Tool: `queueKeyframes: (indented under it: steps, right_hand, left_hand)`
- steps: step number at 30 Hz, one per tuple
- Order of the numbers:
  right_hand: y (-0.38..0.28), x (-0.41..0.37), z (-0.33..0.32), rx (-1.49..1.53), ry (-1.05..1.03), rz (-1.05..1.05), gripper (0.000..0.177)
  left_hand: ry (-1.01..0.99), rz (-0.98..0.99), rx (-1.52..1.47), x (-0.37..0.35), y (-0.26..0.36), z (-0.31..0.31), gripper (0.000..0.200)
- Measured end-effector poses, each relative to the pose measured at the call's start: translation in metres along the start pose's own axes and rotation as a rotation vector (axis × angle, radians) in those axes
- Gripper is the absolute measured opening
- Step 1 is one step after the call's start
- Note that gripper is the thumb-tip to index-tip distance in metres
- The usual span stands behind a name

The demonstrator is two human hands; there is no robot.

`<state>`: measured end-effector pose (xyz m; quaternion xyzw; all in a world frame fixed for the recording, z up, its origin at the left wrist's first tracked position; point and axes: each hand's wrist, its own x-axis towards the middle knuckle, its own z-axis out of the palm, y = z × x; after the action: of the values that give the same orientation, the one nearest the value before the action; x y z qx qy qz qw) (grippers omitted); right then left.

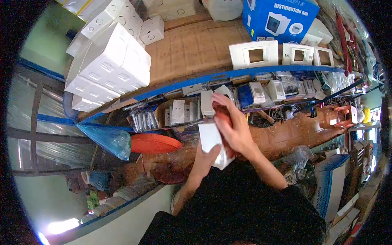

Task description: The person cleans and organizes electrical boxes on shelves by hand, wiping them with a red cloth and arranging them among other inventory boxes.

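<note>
In front of my chest, my left hand (205,158) grips a white box (210,137) from below, its thumb across the near side. My right hand (238,132) lies over the box's right side, fingers curled round a bunched reddish-brown cloth (222,116), which seems to touch the box. The right fingertips are slightly blurred. Just beyond the hands, on the lower shelf, a white switch box (207,103) stands close to the right fingertips. Left of it are several white switch plates (178,111).
A blue-edged upper shelf (192,47) carries stacked white boxes (112,61), white frames (254,54) and a blue distribution box carton (281,20). A red round object (155,143) and a blue plastic bag (107,138) are at left. A red stool (346,117) stands at right.
</note>
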<state>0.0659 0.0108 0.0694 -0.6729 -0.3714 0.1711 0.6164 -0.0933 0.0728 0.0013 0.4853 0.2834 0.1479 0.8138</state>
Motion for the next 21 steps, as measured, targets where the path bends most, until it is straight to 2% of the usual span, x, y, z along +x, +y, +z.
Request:
queueKeyframes:
  steps: [2, 4, 5, 7, 8, 11, 13, 14, 15, 17, 18, 21]
  right_hand:
    - [0.027, 0.002, 0.0, 0.172, -0.093, 0.174, 0.053]
    - [0.045, -0.009, 0.014, 0.021, 0.01, 0.003, 0.056]
    - [0.047, -0.019, 0.021, -0.049, 0.059, -0.08, 0.057]
    - [0.034, -0.041, 0.024, -0.092, -0.101, -0.149, 0.065]
    - [0.037, -0.054, 0.032, -0.117, -0.085, -0.175, 0.065]
    - [0.042, -0.053, 0.035, -0.113, -0.003, -0.165, 0.062]
    - [0.061, -0.033, 0.032, -0.056, 0.107, -0.228, 0.057]
    - [0.06, -0.024, 0.025, 0.16, 0.146, -0.031, 0.056]
    - [0.047, -0.01, 0.015, 0.372, 0.182, 0.165, 0.056]
    - [0.05, 0.003, -0.009, 0.838, 0.068, 0.463, 0.059]
    - [0.072, 0.004, -0.023, 0.904, 0.04, 0.508, 0.056]
    - [0.121, -0.011, -0.045, 1.01, 0.113, 0.481, 0.055]
  left_hand:
    - [0.009, 0.071, 0.11, 0.0, -0.002, -0.003, 0.057]
    - [0.055, 0.128, 0.116, 0.008, -0.005, -0.003, 0.059]
    - [0.128, 0.105, -0.014, 0.013, -0.004, -0.001, 0.057]
    - [0.28, 0.056, -0.271, 0.024, 0.002, 0.001, 0.053]
    - [0.217, 0.071, -0.352, 0.03, -0.003, -0.01, 0.048]
    - [0.219, 0.101, -0.059, 0.024, 0.005, -0.008, 0.05]
    - [0.085, 0.04, 0.106, 0.018, 0.02, -0.004, 0.055]
    - [0.02, 0.004, 0.188, 0.014, 0.024, -0.004, 0.057]
    - [-0.051, -0.058, 0.136, 0.013, 0.023, 0.0, 0.067]
    - [-0.251, -0.005, 0.168, 0.015, 0.019, 0.012, 0.074]
    - [-0.27, 0.036, 0.39, 0.015, 0.026, 0.019, 0.08]
    - [-0.17, 0.125, 0.179, 0.037, 0.009, 0.017, 0.077]
